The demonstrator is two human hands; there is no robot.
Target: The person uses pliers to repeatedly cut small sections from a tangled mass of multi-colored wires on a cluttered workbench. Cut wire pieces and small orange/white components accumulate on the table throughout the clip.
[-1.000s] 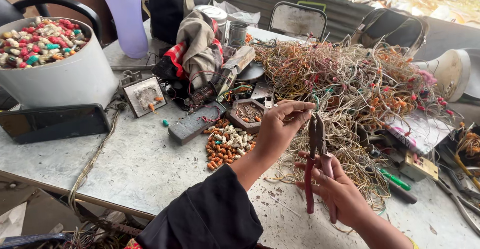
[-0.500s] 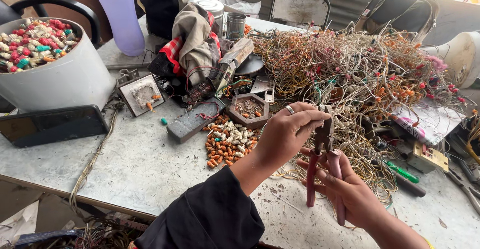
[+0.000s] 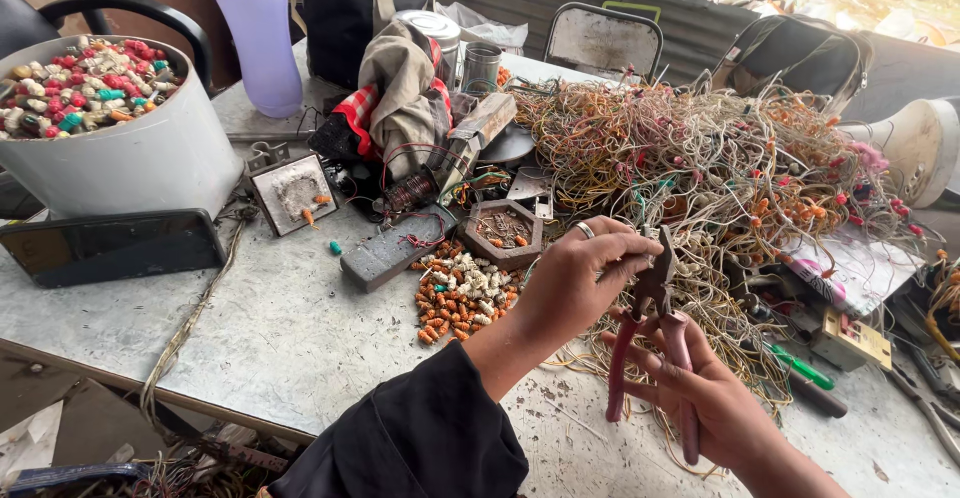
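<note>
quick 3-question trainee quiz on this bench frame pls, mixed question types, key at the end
1. True or false: the right hand grips the red-handled pliers.
2. Which hand wears a ring? A) the left hand B) the right hand C) neither
3. Fill in: the pile of small orange and white pieces lies on the table just in front of a ____-sided little tray.

Key
1. True. The handles lie in its palm and fingers.
2. A. A silver ring shows on one finger, and the fingertips pinch at the pliers' head, near the tangle of wires.
3. Six.
</note>
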